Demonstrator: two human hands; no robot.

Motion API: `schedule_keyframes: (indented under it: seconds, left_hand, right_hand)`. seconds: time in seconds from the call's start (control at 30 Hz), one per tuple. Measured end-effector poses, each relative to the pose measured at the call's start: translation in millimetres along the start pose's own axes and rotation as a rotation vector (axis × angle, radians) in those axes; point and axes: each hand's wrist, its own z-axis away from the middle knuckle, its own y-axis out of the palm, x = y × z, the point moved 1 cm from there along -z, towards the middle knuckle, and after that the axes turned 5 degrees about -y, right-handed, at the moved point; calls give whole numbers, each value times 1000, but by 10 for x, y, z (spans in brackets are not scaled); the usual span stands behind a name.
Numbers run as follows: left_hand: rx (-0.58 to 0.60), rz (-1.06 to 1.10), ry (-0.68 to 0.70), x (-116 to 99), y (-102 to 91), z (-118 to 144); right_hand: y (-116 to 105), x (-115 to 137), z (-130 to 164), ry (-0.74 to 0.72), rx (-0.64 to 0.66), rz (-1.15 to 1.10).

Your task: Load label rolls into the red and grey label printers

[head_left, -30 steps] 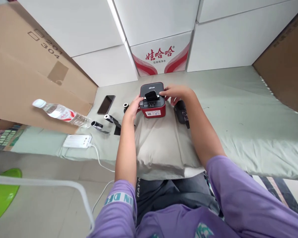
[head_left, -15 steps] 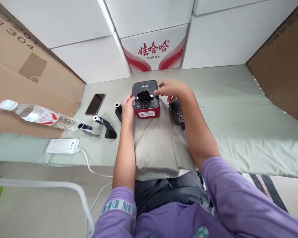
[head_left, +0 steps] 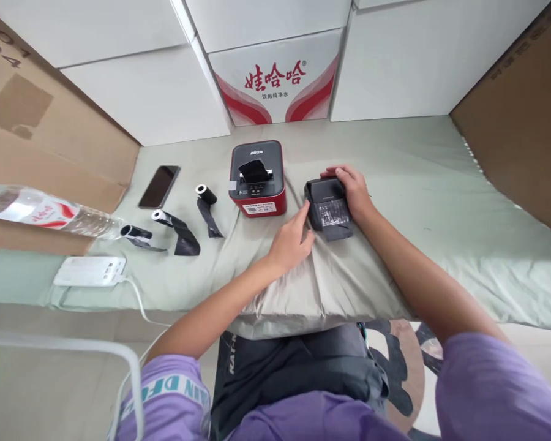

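Observation:
A red and dark grey label printer (head_left: 257,177) stands on the pale green sheet, just beyond a grey pillow (head_left: 303,282), with a black strip sticking up from its top slot. To its right lies a black box-shaped device (head_left: 327,208) with a printed label on top. My right hand (head_left: 354,191) wraps over the device's right side and far edge. My left hand (head_left: 292,237) rests on the pillow, its fingertips touching the device's left side. Neither hand touches the printer.
Left of the printer lie two small rolls with black tape unwound (head_left: 206,205) (head_left: 172,226), a third roll (head_left: 135,233), a dark phone (head_left: 159,186), a white power strip (head_left: 90,271) and a water bottle (head_left: 46,211). White cartons (head_left: 275,79) line the back; brown cardboard (head_left: 518,110) stands right.
Both hands left the printer and moved right to the black device. The camera view shifted, so everything sits further left in the frame.

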Motion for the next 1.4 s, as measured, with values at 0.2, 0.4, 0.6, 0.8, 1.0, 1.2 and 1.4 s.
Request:
schedule_keyframes:
  seconds: [0.2,0.4,0.6,0.8,1.0,1.2,1.4]
  left_hand:
    - [-12,-17,7,157,76,-30]
    - [-5,-60,18,163,85,-46]
    - [-12,-228,-9,120,114,-58]
    - [24,-323,-18,48,63,-100]
    - [49,-364,-49,24,-7,-145]
    - [8,-390,-29,19,26,-145]
    - [-34,-314,-4,90,42,-124]
  right_hand:
    - [9,-116,108,-14,-62,-213]
    - [32,-112,164,-41,-42,-228]
    - [42,-102,160,-24,20,-187]
    - [42,-96,166,-20,30,-175]
    - [40,-104,173,-30,-29,-199]
    - [43,-147,146,-32,-49,-206]
    - [14,-148,96,-31,-24,-258]
